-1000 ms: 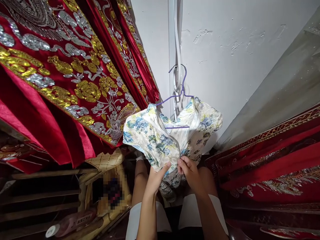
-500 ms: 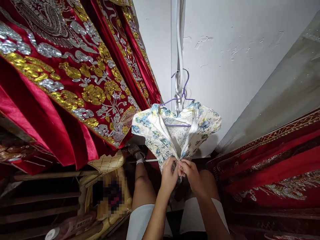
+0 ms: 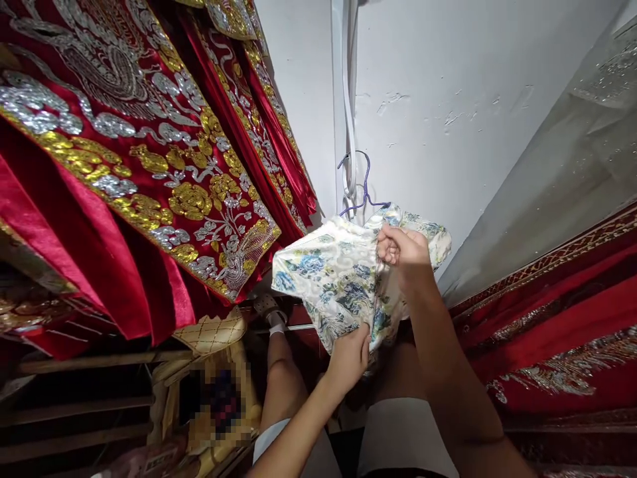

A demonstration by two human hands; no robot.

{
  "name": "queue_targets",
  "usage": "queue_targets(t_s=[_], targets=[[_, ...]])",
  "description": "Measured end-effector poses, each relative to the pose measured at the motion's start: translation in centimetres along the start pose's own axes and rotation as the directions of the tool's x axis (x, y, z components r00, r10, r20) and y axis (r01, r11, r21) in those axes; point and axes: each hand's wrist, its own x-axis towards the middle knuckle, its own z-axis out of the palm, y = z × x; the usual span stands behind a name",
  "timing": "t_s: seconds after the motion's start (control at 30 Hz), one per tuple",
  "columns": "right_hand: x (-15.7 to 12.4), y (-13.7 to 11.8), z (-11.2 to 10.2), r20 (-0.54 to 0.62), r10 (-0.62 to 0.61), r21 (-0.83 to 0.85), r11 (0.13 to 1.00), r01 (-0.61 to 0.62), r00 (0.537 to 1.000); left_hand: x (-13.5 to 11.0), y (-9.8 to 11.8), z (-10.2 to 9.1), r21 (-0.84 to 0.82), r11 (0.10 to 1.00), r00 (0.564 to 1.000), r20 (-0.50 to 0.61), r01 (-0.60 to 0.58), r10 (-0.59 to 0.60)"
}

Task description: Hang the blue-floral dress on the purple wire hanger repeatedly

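A short-sleeved floral top (image 3: 343, 272), white with blue and yellow flowers, hangs on a thin purple hanger (image 3: 367, 176). My left hand (image 3: 349, 358) pinches its front near the lower end of the front edge. Higher up, close to the collar, my right hand (image 3: 404, 252) is closed at the top of what looks like a zipper line (image 3: 377, 282). The small piece between the right fingers is hidden. Between the two hands the front edges lie together, and the cloth is pulled into creases.
Red drapes (image 3: 199, 179) with gold and silver sequins hang at left, and more red embroidered cloth (image 3: 557, 332) at right. White straps (image 3: 347, 99) run down the pale wall (image 3: 423, 66). A wooden frame (image 3: 159, 398) stands at lower left. My legs are below the top.
My right hand has moved up from the waist of the top to its collar. The V-shaped front opening has closed. My left hand stays low, holding the fabric.
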Motion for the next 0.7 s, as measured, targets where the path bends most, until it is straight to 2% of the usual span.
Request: queue_targets(t_s=[0.07,0.13,0.17,0.23,0.3,0.33,0.43,0.53,0.6,0.63,0.7], targets=[[-0.3,-0.5,0.5,0.049,-0.031,-0.007,0.999,0.032,0.998,0.5,0.2,-2.1,-0.007,1.000,0.997,0.074,-0.028,0.028],[-1.1,-0.3,0.7,0.111,-0.043,-0.046,0.998,0.048,0.993,1.4,0.7,-5.2,-0.086,0.993,0.994,0.072,-0.076,0.083],[-1.5,-0.1,0.8,0.129,-0.044,-0.065,0.996,0.052,0.991,2.1,1.1,-7.0,-0.138,0.985,0.994,0.013,-0.108,0.111],[-2.4,0.1,1.0,0.132,-0.035,-0.098,0.994,0.048,0.991,3.6,2.3,-10.7,-0.209,0.962,0.969,-0.211,-0.176,0.131],[-3.0,0.1,1.2,0.154,-0.017,-0.133,0.990,0.037,0.988,5.5,3.8,-13.8,-0.180,0.939,0.892,-0.406,-0.293,0.201],[-3.2,0.0,1.3,0.173,-0.016,-0.147,0.988,0.042,0.985,6.4,4.6,-14.9,-0.129,0.925,0.850,-0.456,-0.358,0.265],[-3.2,0.0,1.8,0.199,-0.098,-0.157,0.979,0.130,0.975,8.8,6.6,-16.7,0.064,0.866,0.743,-0.485,-0.495,0.461],[-2.8,1.2,1.8,0.146,-0.193,-0.191,0.957,0.219,0.970,9.9,7.5,-16.9,0.217,0.826,0.667,-0.502,-0.519,0.551],[-2.4,2.7,1.2,0.114,-0.200,-0.277,0.934,0.225,0.973,9.9,7.2,-17.2,0.266,0.842,0.602,-0.602,-0.469,0.525],[-2.4,3.6,0.7,0.094,-0.204,-0.323,0.919,0.224,0.974,9.8,6.7,-17.5,0.245,0.870,0.564,-0.680,-0.428,0.469],[-2.6,5.0,-0.6,0.063,-0.220,-0.380,0.897,0.228,0.973,9.6,5.0,-18.2,0.093,0.930,0.482,-0.835,-0.355,0.267]])
